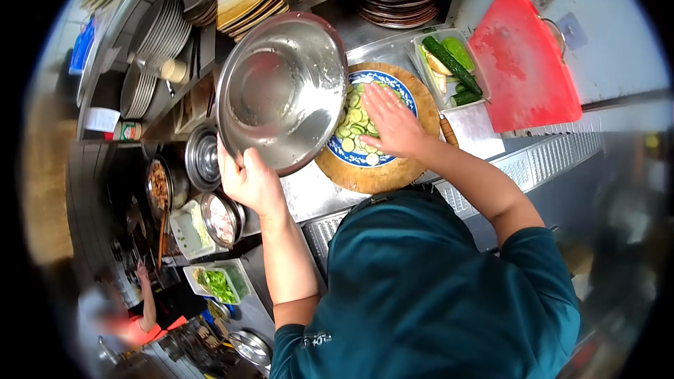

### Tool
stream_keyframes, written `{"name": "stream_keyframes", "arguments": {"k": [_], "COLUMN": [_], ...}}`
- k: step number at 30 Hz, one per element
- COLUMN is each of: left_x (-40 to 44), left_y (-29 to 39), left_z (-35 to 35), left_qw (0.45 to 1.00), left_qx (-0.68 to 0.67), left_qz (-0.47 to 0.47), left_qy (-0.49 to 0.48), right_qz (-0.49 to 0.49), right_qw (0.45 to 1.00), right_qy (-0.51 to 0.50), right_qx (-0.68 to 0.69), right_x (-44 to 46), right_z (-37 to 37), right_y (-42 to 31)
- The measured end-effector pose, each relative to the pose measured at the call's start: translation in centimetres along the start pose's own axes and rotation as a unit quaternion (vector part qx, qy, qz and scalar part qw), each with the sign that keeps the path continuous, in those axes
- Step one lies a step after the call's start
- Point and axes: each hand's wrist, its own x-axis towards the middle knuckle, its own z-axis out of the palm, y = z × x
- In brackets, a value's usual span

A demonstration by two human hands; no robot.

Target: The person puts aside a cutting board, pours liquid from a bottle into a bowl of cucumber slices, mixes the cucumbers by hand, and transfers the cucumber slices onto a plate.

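A large metal bowl [281, 91] is tilted on its side, its inside facing me, with small wet bits on the wall. My left hand [250, 181] grips its lower left rim. Sliced cucumber [357, 125] covers a blue-and-white plate [404, 90], which rests on a round wooden board [375, 179]. My right hand [393, 123] lies over the slices with its fingers stretched out and spread, palm down. The bowl's right edge is beside the left edge of the plate.
A container [469, 102] of whole cucumbers stands behind right, beside a red cutting board [516, 63]. Stacked plates [165, 31] fill the left shelf. Tubs of chopped greens [216, 284] and lidded pots stand left. Another person's arm [147, 302] shows at lower left.
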Motion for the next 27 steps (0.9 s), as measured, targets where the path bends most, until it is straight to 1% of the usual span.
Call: {"name": "stream_keyframes", "arguments": {"k": [1, 4, 5, 6, 8, 9, 12, 13, 16, 19, 22, 27], "left_x": [0.1, 0.1, 0.2, 0.1, 0.1, 0.3, 0.0, 0.1, 0.1, 0.1, 0.2, 0.2], "left_y": [0.3, 0.5, -0.1, -0.4, -0.4, -0.4, -0.3, -0.4, -0.4, -0.7, -0.7, -0.9], "left_z": [0.0, 0.3, 0.1, 0.1, 0.4, 0.6, 0.4, 0.4, 0.2, 0.1, 0.2, -0.2], "left_qw": [1.000, 1.000, 0.999, 0.998, 0.999, 0.999, 0.999, 0.999, 0.999, 0.999, 0.999, 0.999], "left_qx": [0.003, -0.015, 0.027, 0.046, 0.023, 0.022, 0.028, 0.032, 0.031, 0.020, 0.020, 0.025], "left_qz": [0.005, 0.003, 0.043, 0.041, 0.038, 0.034, 0.028, 0.034, 0.031, 0.027, 0.032, 0.039], "left_qy": [0.002, 0.007, -0.006, 0.000, -0.006, 0.000, -0.007, -0.008, 0.000, 0.006, 0.009, 0.018], "right_qz": [-0.003, -0.032, -0.038, -0.039, -0.040, -0.034, -0.076, -0.077, -0.165, -0.232, -0.244, -0.241], "right_qw": [0.999, 0.995, 0.996, 0.997, 0.997, 0.998, 0.997, 0.994, 0.981, 0.966, 0.953, 0.958], "right_qy": [0.031, 0.062, 0.046, 0.039, 0.028, 0.016, -0.028, -0.038, -0.073, -0.070, -0.079, -0.083], "right_qx": [0.036, 0.067, 0.061, 0.058, 0.051, 0.059, 0.018, 0.061, 0.066, 0.086, 0.162, 0.127], "right_x": [0.0, 0.5, 0.7, 0.6, 0.5, 0.5, -0.4, -0.6, -1.1, -1.2, -1.5, -1.1], "right_z": [-0.4, -1.6, -1.0, -0.4, 0.7, -0.3, -1.2, -1.0, -1.3, 0.7, 1.1, 2.5], "right_y": [0.1, 0.3, 0.6, 1.0, 1.6, 1.3, 0.9, 0.6, 0.4, 0.6, -0.1, -0.3]}}
